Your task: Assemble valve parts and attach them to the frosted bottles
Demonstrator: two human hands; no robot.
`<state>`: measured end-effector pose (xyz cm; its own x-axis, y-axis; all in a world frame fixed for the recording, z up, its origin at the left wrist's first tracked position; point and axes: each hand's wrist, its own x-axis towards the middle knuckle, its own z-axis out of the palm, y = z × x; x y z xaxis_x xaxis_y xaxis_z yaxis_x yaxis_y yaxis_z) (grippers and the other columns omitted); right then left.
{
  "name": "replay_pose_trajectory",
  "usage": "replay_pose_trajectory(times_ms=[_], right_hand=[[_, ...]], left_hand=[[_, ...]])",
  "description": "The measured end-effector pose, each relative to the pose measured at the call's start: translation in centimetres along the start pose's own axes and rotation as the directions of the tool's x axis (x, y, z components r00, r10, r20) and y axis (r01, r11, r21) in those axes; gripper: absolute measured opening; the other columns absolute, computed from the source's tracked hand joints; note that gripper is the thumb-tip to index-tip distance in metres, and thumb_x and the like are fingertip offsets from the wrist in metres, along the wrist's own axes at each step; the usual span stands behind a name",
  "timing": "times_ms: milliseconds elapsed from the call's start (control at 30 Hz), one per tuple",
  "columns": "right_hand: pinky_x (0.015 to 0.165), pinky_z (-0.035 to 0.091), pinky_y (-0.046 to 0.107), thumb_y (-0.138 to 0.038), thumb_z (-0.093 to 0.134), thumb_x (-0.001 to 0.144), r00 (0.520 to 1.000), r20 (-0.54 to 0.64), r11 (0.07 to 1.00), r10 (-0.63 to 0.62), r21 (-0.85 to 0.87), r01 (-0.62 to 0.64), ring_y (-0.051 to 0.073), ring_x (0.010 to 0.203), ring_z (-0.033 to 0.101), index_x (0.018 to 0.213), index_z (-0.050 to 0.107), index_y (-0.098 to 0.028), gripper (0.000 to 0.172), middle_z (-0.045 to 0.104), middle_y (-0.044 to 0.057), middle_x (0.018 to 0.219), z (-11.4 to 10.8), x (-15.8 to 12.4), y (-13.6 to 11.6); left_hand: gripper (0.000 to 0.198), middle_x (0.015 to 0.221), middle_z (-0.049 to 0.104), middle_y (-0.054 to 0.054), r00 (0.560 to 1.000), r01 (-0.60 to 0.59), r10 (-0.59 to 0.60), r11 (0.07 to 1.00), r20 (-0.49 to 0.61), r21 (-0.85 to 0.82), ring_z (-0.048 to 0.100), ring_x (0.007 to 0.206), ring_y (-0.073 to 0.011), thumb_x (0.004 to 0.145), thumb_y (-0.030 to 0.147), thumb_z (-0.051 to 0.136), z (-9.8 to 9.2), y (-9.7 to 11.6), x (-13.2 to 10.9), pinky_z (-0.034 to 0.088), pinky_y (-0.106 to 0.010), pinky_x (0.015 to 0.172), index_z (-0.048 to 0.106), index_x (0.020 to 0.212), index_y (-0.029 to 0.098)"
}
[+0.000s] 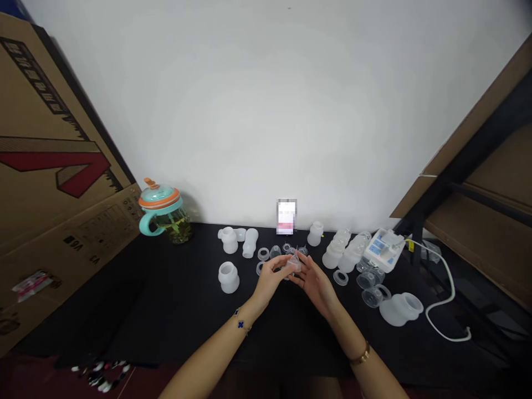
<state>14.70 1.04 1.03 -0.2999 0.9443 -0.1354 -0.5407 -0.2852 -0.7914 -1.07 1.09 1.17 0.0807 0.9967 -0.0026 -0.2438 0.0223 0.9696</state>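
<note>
Both of my hands meet over the middle of the black table around a small clear piece that looks like a bottle nipple [294,262]. My left hand [274,272] pinches it between thumb and fingers. From the other side, the curled fingers of my right hand [313,279] touch its edge. Just beyond and left of my hands lie a translucent ring [263,254], a clear dome-shaped cap [275,252] and several more small clear pieces, partly hidden by my fingers. A frosted white bottle [229,278] with an open neck stands left of my left hand.
Several frosted bottles [333,256], clear cups [372,296] and a white device [384,249] with a white cable [451,282] are at right. A lit screen [286,217] leans at the wall. A teapot-like jug [177,221] stands left, beside a cardboard box [54,166].
</note>
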Motion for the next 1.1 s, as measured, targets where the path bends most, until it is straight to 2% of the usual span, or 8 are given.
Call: replay_pose_trajectory(times_ms=[100, 267, 467, 633, 733, 900, 967, 1100], right_hand=[[0.098, 0.051, 0.043, -0.054, 0.061, 0.091, 1.0, 0.022, 0.999, 0.02, 0.025, -0.02, 0.025, 0.116, 0.065, 0.129, 0.064, -0.027, 0.046, 0.068, 0.007, 0.131, 0.0, 0.0, -0.2], [0.103, 0.05, 0.044, -0.055, 0.056, 0.093, 0.997, 0.064, 0.991, 0.05, 0.117, -0.057, 0.025, 0.122, 0.062, 0.132, 0.06, -0.025, 0.05, 0.066, 0.01, 0.133, -0.3, 0.3, -0.2], [0.106, 0.049, 0.044, -0.057, 0.055, 0.093, 0.987, 0.099, 0.97, 0.127, 0.194, -0.144, 0.028, 0.123, 0.062, 0.122, 0.064, -0.015, 0.052, 0.068, 0.016, 0.127, -0.3, 0.4, -0.2], [0.111, 0.045, 0.039, -0.056, 0.048, 0.097, 0.982, 0.115, 0.96, 0.148, 0.224, -0.17, 0.024, 0.125, 0.061, 0.122, 0.065, -0.012, 0.053, 0.067, 0.015, 0.131, -0.2, 0.2, -0.5], [0.111, 0.045, 0.039, -0.055, 0.049, 0.096, 0.985, 0.102, 0.957, 0.142, 0.24, -0.163, 0.025, 0.126, 0.061, 0.12, 0.066, -0.013, 0.052, 0.068, 0.015, 0.13, -0.3, 0.2, -0.5], [0.11, 0.047, 0.036, -0.056, 0.051, 0.095, 0.989, 0.078, 0.953, 0.123, 0.269, -0.139, 0.025, 0.131, 0.057, 0.12, 0.067, -0.011, 0.053, 0.067, 0.016, 0.131, -0.4, 0.2, -0.6], [0.11, 0.048, 0.036, -0.054, 0.052, 0.095, 0.99, 0.072, 0.945, 0.122, 0.296, -0.138, 0.024, 0.132, 0.056, 0.121, 0.066, -0.012, 0.051, 0.067, 0.015, 0.132, -0.4, 0.2, -0.6], [0.111, 0.047, 0.036, -0.039, 0.057, 0.094, 0.992, 0.042, 0.93, 0.117, 0.346, -0.124, 0.023, 0.131, 0.057, 0.119, 0.067, -0.014, 0.036, 0.069, 0.012, 0.13, -0.5, 0.2, -0.4]], left_hand=[[0.035, 0.112, 0.076, -0.011, 0.999, -0.052, 0.052, 0.999, -0.009, 0.013, 0.065, 0.111, -0.0297, 0.071, 0.032, 0.084, 0.0, 0.1, 0.0, 0.046, -0.039, 0.1, 0.077, 0.104, 0.019], [0.032, 0.109, 0.077, -0.011, 0.998, -0.053, 0.051, 0.998, -0.042, -0.032, 0.068, 0.108, -0.028, 0.074, 0.032, 0.082, 0.0, -0.1, 0.2, 0.049, -0.036, 0.097, 0.077, 0.102, 0.018], [0.031, 0.115, 0.074, -0.01, 0.986, -0.135, 0.137, 0.99, -0.092, 0.028, 0.066, 0.113, -0.0274, 0.079, 0.034, 0.077, 0.0, -0.2, 0.1, 0.052, -0.031, 0.086, 0.073, 0.107, 0.02], [0.032, 0.121, 0.072, -0.01, 0.982, -0.18, 0.185, 0.979, -0.046, 0.095, 0.064, 0.117, -0.027, 0.078, 0.03, 0.078, 0.1, -0.4, -0.1, 0.05, -0.033, 0.094, 0.073, 0.109, 0.021], [0.035, 0.122, 0.072, -0.011, 0.986, -0.159, 0.16, 0.987, -0.044, 0.04, 0.063, 0.119, -0.0288, 0.079, 0.035, 0.077, 0.3, -0.4, -0.2, 0.049, -0.036, 0.098, 0.073, 0.111, 0.021], [0.051, 0.132, 0.067, -0.015, 0.996, -0.025, 0.004, 0.969, -0.084, -0.248, 0.055, 0.13, -0.0342, 0.087, 0.055, 0.063, 0.0, -0.6, 0.2, 0.049, -0.043, 0.099, 0.07, 0.121, 0.019], [0.053, 0.133, 0.066, -0.016, 0.997, 0.034, -0.055, 0.948, -0.057, -0.318, 0.055, 0.131, -0.0348, 0.085, 0.052, 0.063, -0.3, -1.0, 0.5, 0.049, -0.044, 0.099, 0.067, 0.125, 0.018], [0.058, 0.137, 0.063, -0.019, 0.998, 0.065, -0.069, 0.94, 0.001, -0.334, 0.06, 0.125, -0.0357, 0.077, 0.036, 0.064, -0.8, -1.8, 0.7, 0.052, -0.043, 0.092, 0.062, 0.131, 0.015]])
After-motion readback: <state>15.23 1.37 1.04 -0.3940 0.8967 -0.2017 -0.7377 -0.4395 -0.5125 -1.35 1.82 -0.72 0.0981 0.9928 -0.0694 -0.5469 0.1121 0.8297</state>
